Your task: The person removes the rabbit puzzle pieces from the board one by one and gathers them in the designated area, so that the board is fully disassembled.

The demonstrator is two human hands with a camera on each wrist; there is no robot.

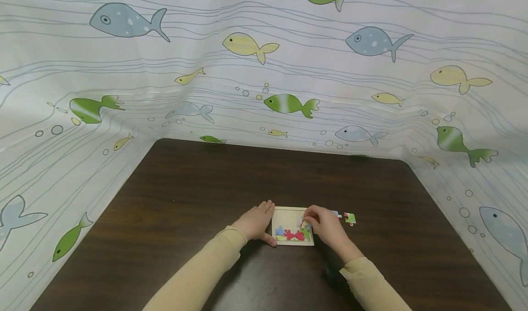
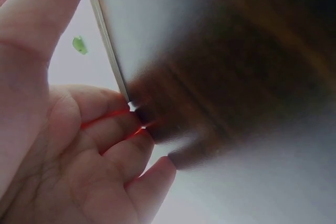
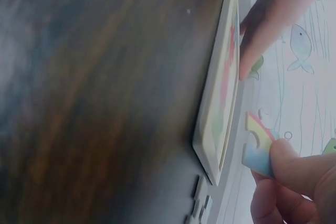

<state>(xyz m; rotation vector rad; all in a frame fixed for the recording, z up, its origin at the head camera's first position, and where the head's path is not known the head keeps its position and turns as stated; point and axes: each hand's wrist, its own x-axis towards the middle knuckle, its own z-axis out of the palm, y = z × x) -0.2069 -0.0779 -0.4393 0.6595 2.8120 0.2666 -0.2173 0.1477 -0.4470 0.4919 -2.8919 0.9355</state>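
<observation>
Right hand (image 1: 327, 228) pinches a jigsaw piece (image 3: 256, 157) between thumb and fingers, and it is much the nearer hand to the right side of the wooden puzzle tray (image 1: 294, 244), reaching in over that side with its fingertips pointing toward the left. Seen from the head, the pinched piece lies over the tray's right half; the right wrist view shows it raised and tilted, with a visible gap between it and the frame, its notched edge turned away from the thumb. Coloured pieces (image 1: 288, 235) fill the near part of the tray, while bare pale wood shows in its far left part, so the uncovered area lies mostly to the left of the fingertips; how much is hidden beneath them I cannot tell. Left hand (image 1: 256, 221) is on the opposite side, fingers extended along the tray's left edge and thumb spread apart by the near left corner, touching rather than gripping. Which way the piece's own long axis runs is hard to judge at this tilt. Beyond the right hand, to the right of the tray, loose pieces (image 1: 350, 218) lie on the tabletop (image 1: 185, 187).
</observation>
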